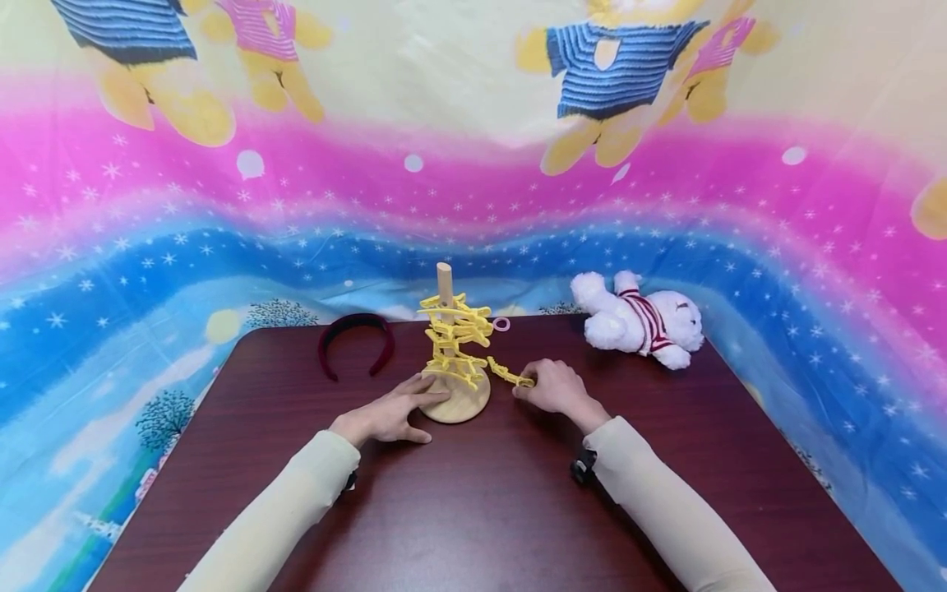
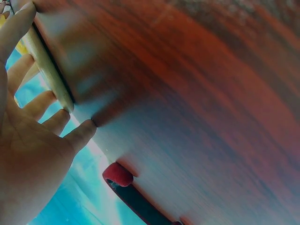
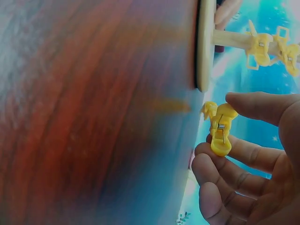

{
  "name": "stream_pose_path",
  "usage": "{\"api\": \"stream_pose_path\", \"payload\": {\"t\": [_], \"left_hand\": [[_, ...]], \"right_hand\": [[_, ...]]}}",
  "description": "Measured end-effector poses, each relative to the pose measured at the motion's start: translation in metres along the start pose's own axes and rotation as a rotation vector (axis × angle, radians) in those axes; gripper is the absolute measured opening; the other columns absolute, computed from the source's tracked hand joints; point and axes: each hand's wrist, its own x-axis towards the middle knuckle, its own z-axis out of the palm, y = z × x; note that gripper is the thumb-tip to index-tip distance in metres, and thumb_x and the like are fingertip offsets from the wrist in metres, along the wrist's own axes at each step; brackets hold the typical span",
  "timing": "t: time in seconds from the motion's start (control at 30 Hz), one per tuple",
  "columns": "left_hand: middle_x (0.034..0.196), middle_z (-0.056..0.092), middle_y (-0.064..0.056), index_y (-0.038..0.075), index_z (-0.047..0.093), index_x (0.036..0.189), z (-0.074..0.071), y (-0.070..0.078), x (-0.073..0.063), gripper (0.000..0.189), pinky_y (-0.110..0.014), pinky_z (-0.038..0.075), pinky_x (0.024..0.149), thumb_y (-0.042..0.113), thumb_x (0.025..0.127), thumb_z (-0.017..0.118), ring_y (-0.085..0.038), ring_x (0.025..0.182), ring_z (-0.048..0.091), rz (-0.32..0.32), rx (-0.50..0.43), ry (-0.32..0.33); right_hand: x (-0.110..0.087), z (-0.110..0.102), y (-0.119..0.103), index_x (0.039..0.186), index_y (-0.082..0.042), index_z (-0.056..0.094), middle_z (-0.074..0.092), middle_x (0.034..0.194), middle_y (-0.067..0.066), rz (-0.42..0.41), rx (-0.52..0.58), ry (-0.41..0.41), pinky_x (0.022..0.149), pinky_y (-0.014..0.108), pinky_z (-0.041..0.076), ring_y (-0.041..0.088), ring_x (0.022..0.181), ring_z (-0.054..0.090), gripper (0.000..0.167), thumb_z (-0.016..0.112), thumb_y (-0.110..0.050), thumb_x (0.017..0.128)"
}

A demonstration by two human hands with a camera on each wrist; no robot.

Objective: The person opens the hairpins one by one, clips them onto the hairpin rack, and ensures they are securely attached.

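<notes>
My right hand pinches a yellow spring claw clip between thumb and fingers, just right of a wooden stand. Its metal spring shows in the right wrist view, and its toothed end points toward the stand. Several similar yellow clips hang in tiers around the upright wooden post. My left hand lies at the left of the round wooden base, fingers spread and fingertips touching the base's edge. In the left wrist view its palm shows with nothing in it.
A dark red headband lies on the brown table, left of the stand. A white plush bear in a striped top lies at the back right. A small pink ring is behind the stand. A printed cloth hangs behind the table.
</notes>
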Motion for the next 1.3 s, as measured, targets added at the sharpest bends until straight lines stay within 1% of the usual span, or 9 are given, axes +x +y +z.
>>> {"api": "stream_pose_path", "payload": {"t": [0.13,0.37,0.5,0.6,0.7,0.77,0.97,1.2,1.3], "left_hand": [[0.167,0.019,-0.016,0.022,0.044,0.152,0.0,0.0,0.0,0.078,-0.057,0.024,0.121,0.035,0.084,0.079,-0.042,0.154,0.011,0.004,-0.002,0.001],[0.167,0.019,-0.016,0.022,0.044,0.152,0.0,0.001,0.0,0.077,-0.057,0.024,0.121,0.035,0.084,0.08,-0.042,0.154,0.011,0.003,-0.006,0.0],[0.167,0.019,-0.016,0.022,0.045,0.152,-0.001,0.001,-0.001,0.077,-0.057,0.024,0.121,0.034,0.084,0.08,-0.042,0.154,0.011,0.001,-0.009,-0.001],[0.166,0.02,-0.016,0.022,0.045,0.152,-0.001,0.001,-0.001,0.077,-0.057,0.025,0.121,0.034,0.084,0.08,-0.042,0.154,0.011,0.001,-0.008,0.0],[0.166,0.02,-0.016,0.022,0.044,0.152,0.0,0.001,0.0,0.077,-0.057,0.025,0.12,0.035,0.084,0.08,-0.041,0.154,0.011,0.0,-0.005,-0.002],[0.167,0.02,-0.016,0.023,0.044,0.152,-0.001,0.001,0.0,0.078,-0.057,0.026,0.12,0.035,0.084,0.079,-0.041,0.154,0.011,-0.001,-0.003,-0.003],[0.167,0.019,-0.016,0.022,0.044,0.152,-0.001,0.001,0.0,0.077,-0.057,0.026,0.12,0.035,0.085,0.079,-0.041,0.155,0.01,-0.002,-0.008,-0.006],[0.167,0.019,-0.016,0.023,0.044,0.153,-0.002,0.001,-0.001,0.077,-0.057,0.025,0.12,0.036,0.085,0.079,-0.041,0.155,0.01,-0.007,-0.011,-0.012],[0.167,0.018,-0.015,0.023,0.043,0.153,-0.002,0.001,0.0,0.077,-0.058,0.025,0.12,0.036,0.085,0.079,-0.041,0.155,0.01,-0.01,-0.012,-0.013]], "right_hand": [[-0.001,-0.008,0.002,0.097,-0.022,0.077,0.074,0.094,-0.001,-0.022,0.013,0.034,0.063,0.039,0.05,0.023,0.084,0.066,0.027,0.076,-0.045,0.083],[-0.005,-0.025,0.003,0.105,-0.02,0.077,0.075,0.099,0.002,-0.036,0.03,0.096,0.065,0.042,0.052,0.025,0.087,0.067,0.032,0.073,-0.044,0.084],[-0.007,-0.033,0.001,0.105,-0.021,0.078,0.076,0.101,0.003,-0.048,0.021,0.136,0.065,0.042,0.052,0.026,0.088,0.068,0.031,0.072,-0.044,0.085],[-0.008,-0.04,-0.002,0.104,-0.022,0.078,0.076,0.099,0.002,-0.06,0.022,0.163,0.064,0.042,0.051,0.026,0.086,0.068,0.03,0.072,-0.045,0.085],[-0.009,-0.048,-0.004,0.103,-0.022,0.078,0.076,0.097,0.001,-0.084,0.023,0.185,0.064,0.04,0.05,0.024,0.084,0.067,0.03,0.071,-0.045,0.085],[-0.01,-0.055,-0.006,0.103,-0.019,0.079,0.076,0.096,0.002,-0.114,0.032,0.197,0.065,0.039,0.05,0.022,0.081,0.067,0.031,0.071,-0.044,0.086],[-0.015,-0.077,-0.014,0.102,-0.014,0.078,0.076,0.093,0.005,-0.193,0.073,0.231,0.072,0.04,0.052,0.019,0.076,0.066,0.029,0.072,-0.038,0.087],[-0.02,-0.096,-0.022,0.107,-0.013,0.077,0.076,0.096,0.007,-0.22,0.082,0.257,0.076,0.042,0.051,0.022,0.081,0.066,0.03,0.072,-0.035,0.088],[-0.022,-0.102,-0.025,0.109,-0.011,0.077,0.076,0.096,0.007,-0.237,0.087,0.263,0.075,0.042,0.05,0.023,0.08,0.065,0.03,0.072,-0.033,0.089]]}}
